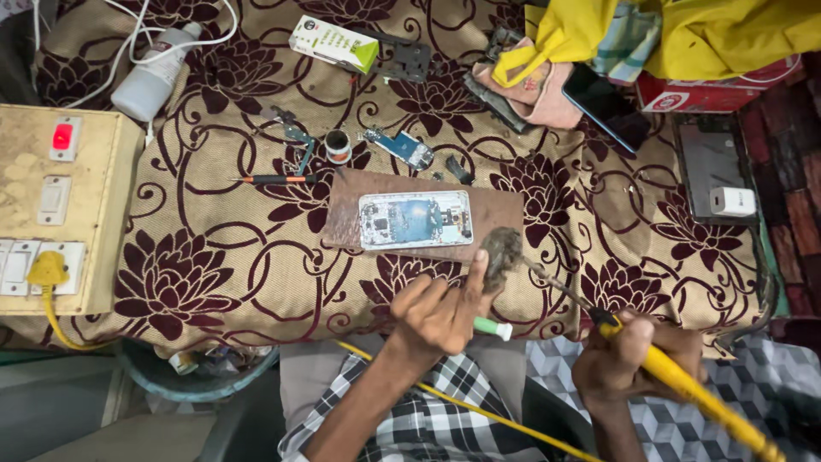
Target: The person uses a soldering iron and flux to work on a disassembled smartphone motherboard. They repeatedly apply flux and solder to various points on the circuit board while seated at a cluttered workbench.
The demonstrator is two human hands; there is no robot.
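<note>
Fingers of the right hand (629,364) are wrapped shut around the yellow soldering iron (684,389), whose long axis slants from the lower right up and left, its thin tip ending at the grey wad (501,254). That wad is pinched in the fingertips of the left hand (436,316), which also keeps a green-handled tool (492,327) tucked in its palm. Both hands hover at the near edge of the flower-patterned table (214,248). Just beyond the wad, up and to the left, lies the opened phone (416,220) on a brown board (496,214), long side parallel to that near edge; the left hand is nearer to it. Farther back sit a small round tin (339,146) and tweezers (299,145).
</note>
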